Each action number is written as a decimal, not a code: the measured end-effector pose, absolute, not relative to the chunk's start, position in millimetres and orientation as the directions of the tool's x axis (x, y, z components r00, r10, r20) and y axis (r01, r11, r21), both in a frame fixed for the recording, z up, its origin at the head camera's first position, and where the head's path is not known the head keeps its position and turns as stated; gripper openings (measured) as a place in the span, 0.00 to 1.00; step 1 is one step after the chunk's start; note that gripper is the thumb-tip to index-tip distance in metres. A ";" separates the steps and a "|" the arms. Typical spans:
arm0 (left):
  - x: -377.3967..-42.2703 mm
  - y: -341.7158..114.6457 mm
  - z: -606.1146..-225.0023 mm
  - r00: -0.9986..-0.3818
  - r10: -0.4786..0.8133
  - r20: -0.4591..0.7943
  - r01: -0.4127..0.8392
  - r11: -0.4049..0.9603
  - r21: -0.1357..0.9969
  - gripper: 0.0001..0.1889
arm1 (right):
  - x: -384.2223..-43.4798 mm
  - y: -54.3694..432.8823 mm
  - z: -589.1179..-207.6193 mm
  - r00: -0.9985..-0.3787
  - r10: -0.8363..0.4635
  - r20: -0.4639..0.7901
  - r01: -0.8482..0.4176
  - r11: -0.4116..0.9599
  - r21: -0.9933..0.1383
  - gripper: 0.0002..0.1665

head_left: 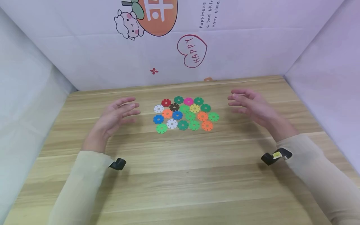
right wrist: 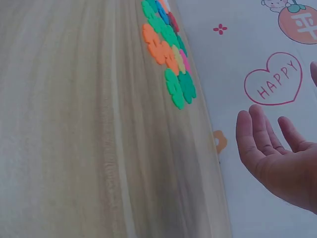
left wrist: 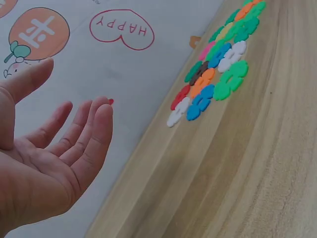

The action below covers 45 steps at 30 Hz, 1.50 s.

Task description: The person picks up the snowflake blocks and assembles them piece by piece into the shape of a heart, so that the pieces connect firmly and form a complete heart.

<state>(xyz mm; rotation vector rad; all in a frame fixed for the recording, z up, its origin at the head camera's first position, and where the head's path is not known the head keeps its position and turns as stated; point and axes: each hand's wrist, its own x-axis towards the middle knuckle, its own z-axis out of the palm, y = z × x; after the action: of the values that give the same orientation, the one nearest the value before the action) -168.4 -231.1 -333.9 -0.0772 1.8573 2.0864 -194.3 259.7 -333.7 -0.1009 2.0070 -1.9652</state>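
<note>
Several flat notched plastic discs with slotted centres lie close together on the wooden table (head_left: 185, 162). Among them are a red disc (head_left: 166, 102), a brown disc (head_left: 174, 107), a pink disc (head_left: 188, 101), a yellow disc (head_left: 194, 108), a blue disc (head_left: 158, 119) and a white disc (head_left: 172, 124), with green and orange ones around. To their left, my left hand (head_left: 116, 115) hovers over the table with fingers loosely bent and holding nothing. My right hand (head_left: 253, 106) is raised to their right, its fingers relaxed and nothing in it.
A white printed cloth (head_left: 239, 53) with a red heart and cartoon figures stands behind the table's back edge. White side panels (head_left: 25, 78) rise at left and right. Black wrist cameras (head_left: 119, 164) sit at both cuffs.
</note>
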 end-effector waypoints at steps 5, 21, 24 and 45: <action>-177.7 -225.8 -344.0 -0.920 0.226 -0.319 -0.323 0.020 0.946 0.26 | -196.0 255.9 -343.5 -0.934 -0.289 -0.210 0.172 0.150 -0.974 0.29; -205.9 -200.0 -366.4 -0.850 0.240 -0.469 -0.352 0.403 0.845 0.29 | -199.1 239.6 -368.6 -0.868 -0.360 -0.341 0.192 0.391 -0.900 0.39; -206.8 -198.5 -366.4 -0.853 0.230 -0.469 -0.334 0.451 0.828 0.28 | -201.6 236.3 -370.9 -0.865 -0.358 -0.351 0.176 0.439 -0.881 0.38; -212.9 -181.1 -373.6 -0.864 0.350 -0.363 -0.033 0.678 0.734 0.21 | -212.0 221.0 -372.0 -0.862 -0.400 -0.312 -0.045 0.673 -0.738 0.32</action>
<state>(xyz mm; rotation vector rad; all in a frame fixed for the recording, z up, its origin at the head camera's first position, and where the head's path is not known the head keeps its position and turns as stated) -212.9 -181.1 -373.6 0.2452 2.4093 1.0666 -212.0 221.0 -372.0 -0.3460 2.4333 -1.0565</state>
